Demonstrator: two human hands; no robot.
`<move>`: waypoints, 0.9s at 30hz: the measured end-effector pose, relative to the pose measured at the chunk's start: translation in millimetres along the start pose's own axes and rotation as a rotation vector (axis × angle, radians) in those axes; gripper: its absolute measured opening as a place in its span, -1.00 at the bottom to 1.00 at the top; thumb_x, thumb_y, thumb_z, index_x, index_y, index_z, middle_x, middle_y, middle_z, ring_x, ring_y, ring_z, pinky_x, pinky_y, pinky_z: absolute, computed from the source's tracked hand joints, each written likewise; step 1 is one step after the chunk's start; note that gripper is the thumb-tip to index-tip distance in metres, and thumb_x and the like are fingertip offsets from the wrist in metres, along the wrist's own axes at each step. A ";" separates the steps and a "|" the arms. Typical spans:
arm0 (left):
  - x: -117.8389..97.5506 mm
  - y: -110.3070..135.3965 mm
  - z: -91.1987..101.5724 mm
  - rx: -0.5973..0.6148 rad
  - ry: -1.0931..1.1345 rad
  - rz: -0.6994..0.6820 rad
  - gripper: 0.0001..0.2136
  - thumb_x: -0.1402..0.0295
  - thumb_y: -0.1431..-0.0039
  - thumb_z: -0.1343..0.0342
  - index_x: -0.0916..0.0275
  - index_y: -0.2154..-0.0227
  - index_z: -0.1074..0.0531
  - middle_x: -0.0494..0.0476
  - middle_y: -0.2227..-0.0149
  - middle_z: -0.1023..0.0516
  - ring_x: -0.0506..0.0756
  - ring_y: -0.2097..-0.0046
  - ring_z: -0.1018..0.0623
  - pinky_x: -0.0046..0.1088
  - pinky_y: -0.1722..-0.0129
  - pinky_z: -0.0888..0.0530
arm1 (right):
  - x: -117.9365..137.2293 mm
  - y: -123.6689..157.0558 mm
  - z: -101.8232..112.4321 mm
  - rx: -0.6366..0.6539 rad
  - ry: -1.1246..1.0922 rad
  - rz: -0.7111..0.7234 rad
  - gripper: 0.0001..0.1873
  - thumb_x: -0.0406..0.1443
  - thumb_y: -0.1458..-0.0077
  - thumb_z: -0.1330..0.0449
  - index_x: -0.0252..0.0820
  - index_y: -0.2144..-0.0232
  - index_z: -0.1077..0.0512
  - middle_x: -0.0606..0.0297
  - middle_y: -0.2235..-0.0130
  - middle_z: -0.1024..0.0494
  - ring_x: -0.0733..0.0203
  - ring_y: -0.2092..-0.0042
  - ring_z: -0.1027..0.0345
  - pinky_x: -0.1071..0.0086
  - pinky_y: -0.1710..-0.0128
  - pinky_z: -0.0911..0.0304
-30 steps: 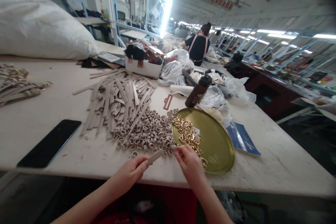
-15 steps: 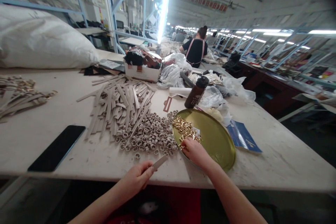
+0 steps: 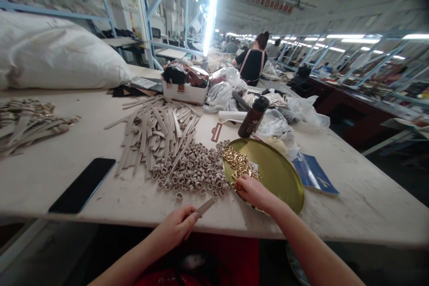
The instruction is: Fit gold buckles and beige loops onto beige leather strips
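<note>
Near the table's front edge, my left hand (image 3: 181, 223) pinches a short grey-beige strap (image 3: 205, 207) between thumb and fingers, its free end pointing up and right. My right hand (image 3: 253, 191) reaches over the near left rim of a round gold-coloured tray (image 3: 283, 176). Its fingers are curled together at the lower edge of a heap of small gold metal fittings (image 3: 237, 161); the fingertips are partly hidden, so what they grip is unclear. Left of the tray lies a pile of small beige loops (image 3: 201, 170), and behind it a heap of flat beige strips (image 3: 161, 134).
A black phone (image 3: 83, 185) lies at front left, with straps bearing gold fittings (image 3: 30, 127) beyond. A dark bottle (image 3: 254, 117) stands behind the tray; a blue booklet (image 3: 315, 174) is right of it. Farther back are a filled white box (image 3: 184, 91), plastic bags (image 3: 224, 89) and a person (image 3: 253, 62).
The whole view has shifted slightly to the right. My left hand still holds the strap, and my right hand stays at the gold fittings with little visible movement.
</note>
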State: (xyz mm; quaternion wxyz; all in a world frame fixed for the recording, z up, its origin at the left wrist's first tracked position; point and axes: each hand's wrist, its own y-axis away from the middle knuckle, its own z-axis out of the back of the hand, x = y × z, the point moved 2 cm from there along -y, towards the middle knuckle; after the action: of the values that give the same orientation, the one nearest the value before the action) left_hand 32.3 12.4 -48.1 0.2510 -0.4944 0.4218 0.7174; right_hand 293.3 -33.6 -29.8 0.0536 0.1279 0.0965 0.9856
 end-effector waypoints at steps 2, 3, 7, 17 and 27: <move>-1.5 -0.1 -0.6 0.009 -0.006 0.010 -0.70 0.10 -0.13 0.16 0.26 0.39 -0.26 -0.19 0.72 -0.13 -0.09 0.68 -0.13 -0.60 0.67 -0.07 | 0.4 -1.1 1.0 0.017 0.014 0.010 -0.85 -0.43 0.04 -0.08 -0.21 0.37 -0.40 0.22 0.27 -0.37 0.26 0.27 -0.25 0.47 0.31 -0.04; -2.4 -0.3 -0.8 0.013 -0.009 0.014 -0.70 0.10 -0.13 0.16 0.26 0.39 -0.26 -0.19 0.72 -0.13 -0.10 0.68 -0.13 -0.60 0.67 -0.07 | 0.5 -2.2 1.2 0.023 0.023 0.014 -0.85 -0.43 0.04 -0.08 -0.21 0.38 -0.41 0.21 0.27 -0.37 0.25 0.28 -0.25 0.46 0.32 -0.04; -3.9 -2.3 -1.3 0.021 -0.009 0.033 -0.69 0.10 -0.13 0.17 0.27 0.39 -0.25 -0.19 0.71 -0.13 -0.11 0.69 -0.12 -0.61 0.69 -0.06 | 1.1 -7.3 -0.3 0.031 0.063 0.026 -0.85 -0.43 0.06 -0.08 -0.24 0.40 -0.43 0.17 0.30 -0.38 0.21 0.28 -0.26 0.43 0.33 -0.05; 2.1 -3.2 -1.2 0.021 0.022 0.049 -0.63 0.03 -0.11 0.17 0.28 0.35 -0.26 -0.19 0.71 -0.11 -0.11 0.70 -0.10 -0.63 0.74 -0.03 | 2.3 -7.9 1.2 -0.025 0.022 0.045 -0.88 -0.48 0.09 -0.07 -0.22 0.53 -0.37 0.15 0.36 -0.39 0.19 0.32 -0.25 0.39 0.34 -0.06; -24.8 -14.6 -6.8 -0.089 0.177 -0.066 -0.68 0.07 -0.09 0.12 0.27 0.36 -0.25 -0.21 0.74 -0.11 -0.12 0.72 -0.08 -0.62 0.72 -0.03 | 48.3 7.2 3.0 -0.240 -1.132 -0.019 -0.82 -0.20 -0.02 -0.11 -0.19 0.35 -0.32 0.42 0.51 -0.34 0.37 0.52 -0.21 0.46 0.51 -0.15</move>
State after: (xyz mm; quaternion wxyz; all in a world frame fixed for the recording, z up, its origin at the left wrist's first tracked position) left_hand 56.6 15.5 -31.5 0.2138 -0.5802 0.3937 0.6802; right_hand 247.1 -33.8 -13.8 0.1197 0.6274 -0.0587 0.7672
